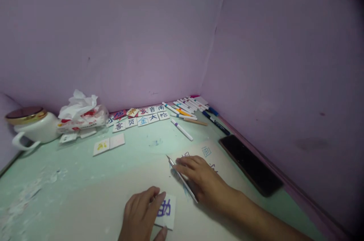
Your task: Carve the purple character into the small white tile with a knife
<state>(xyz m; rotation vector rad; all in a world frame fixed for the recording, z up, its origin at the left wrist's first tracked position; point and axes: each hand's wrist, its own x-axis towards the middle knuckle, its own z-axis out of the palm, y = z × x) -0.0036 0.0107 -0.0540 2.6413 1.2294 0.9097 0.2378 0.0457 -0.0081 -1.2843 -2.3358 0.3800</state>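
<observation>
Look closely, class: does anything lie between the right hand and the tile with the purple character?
Yes: the craft knife, along the right hand on its left side, slants between it and the tile. No other object shows in that gap.

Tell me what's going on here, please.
A person's left hand touches a white tile marked with a purple character. The right hand is against a slim silver craft knife; whether it grips it is unclear. Farther back, more character tiles lie in rows beside loose marker pens, and a phone lies to the right.
</observation>
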